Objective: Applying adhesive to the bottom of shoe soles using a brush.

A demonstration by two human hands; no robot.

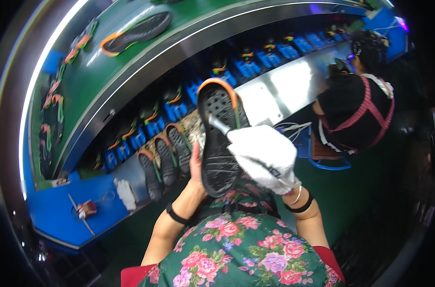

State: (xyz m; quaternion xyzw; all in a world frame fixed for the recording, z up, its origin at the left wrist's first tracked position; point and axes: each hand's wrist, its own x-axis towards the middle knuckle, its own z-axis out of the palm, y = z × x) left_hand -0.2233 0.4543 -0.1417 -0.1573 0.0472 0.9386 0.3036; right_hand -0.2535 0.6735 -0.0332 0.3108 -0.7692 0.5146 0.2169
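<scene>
Factory line w/ green conveyor (131, 71) behind; left hand (197, 173) fingers wrapped round black sole (220, 138), gloved right hand (265, 155) fingers pinched a brush (219, 124) on it, prob mid-job, three soles (165, 160) waited on worktop (59, 210).

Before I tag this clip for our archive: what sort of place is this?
Most likely a shoe factory line. The left hand holds up a black sole while the gloved right hand works on it; more soles wait beside a green conveyor belt.

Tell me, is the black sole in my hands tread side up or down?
Up. The black sole shows its patterned tread to the camera, held by the bare left hand while the gloved right hand presses a brush onto it.
</scene>
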